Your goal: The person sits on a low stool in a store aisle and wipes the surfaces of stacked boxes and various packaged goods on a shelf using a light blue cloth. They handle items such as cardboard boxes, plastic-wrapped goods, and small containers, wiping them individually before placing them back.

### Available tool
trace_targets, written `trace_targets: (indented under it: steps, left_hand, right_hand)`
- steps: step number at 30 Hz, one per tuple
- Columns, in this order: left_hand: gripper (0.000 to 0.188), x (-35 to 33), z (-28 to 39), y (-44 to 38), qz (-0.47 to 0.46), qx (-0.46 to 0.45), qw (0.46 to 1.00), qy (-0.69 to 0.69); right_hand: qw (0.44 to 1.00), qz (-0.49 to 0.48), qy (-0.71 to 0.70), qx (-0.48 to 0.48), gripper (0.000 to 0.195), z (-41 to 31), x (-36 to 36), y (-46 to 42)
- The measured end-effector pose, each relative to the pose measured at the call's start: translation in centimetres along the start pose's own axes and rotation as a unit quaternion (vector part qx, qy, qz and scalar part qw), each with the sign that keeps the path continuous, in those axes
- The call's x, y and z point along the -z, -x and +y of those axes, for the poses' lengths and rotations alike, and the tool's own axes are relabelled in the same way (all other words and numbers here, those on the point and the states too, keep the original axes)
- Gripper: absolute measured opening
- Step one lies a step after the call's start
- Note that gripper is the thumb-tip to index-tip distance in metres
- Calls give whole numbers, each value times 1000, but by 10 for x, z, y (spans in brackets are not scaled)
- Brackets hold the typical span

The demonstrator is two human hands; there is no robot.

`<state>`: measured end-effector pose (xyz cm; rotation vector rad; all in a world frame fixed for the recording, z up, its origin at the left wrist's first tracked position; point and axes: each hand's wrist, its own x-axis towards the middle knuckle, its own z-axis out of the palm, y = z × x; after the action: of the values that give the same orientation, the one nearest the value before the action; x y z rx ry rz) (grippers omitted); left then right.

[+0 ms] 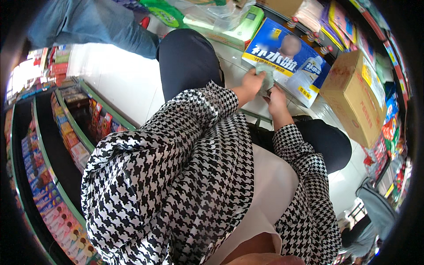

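Note:
A crumpled grey-green cloth point(266, 79) is bunched between my two hands, in front of a blue printed drink carton point(281, 49). My left hand point(252, 82) pinches its left side with thumb and fingers. Lower and to the right, my right hand point(277, 99) grips the cloth's bottom end, its fingertips partly hidden. The carton sits on the tiled floor and carries large white and yellow writing. Whether the cloth touches the carton, I cannot tell.
A brown cardboard box point(351, 99) stands right of the carton, by stocked shelves. Red-capped bottles point(311, 36) are behind. A green-and-white package point(248, 25) lies beyond my left knee. Snack shelves point(49, 185) line the left. Another person's jeans-clad leg point(106, 29) is at upper left.

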<state>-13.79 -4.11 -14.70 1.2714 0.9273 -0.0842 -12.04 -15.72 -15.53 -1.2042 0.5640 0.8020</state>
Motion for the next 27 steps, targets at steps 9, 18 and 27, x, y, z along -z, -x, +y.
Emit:
trace_targets:
  steps: [9,18,27]
  left_hand:
    - [27,56,-3,-59,304,-89,947,-59]
    - [33,38,-26,-119,218,-159,942,-200]
    - [24,73,-24,-128,60,-225,903,-362]
  right_hand:
    - [998,21,34,52,33,12,-9,-1]
    - [991,-13,130,-2,34,20,8,24]
    - [985,-57,156,-45,38,25,11,28]
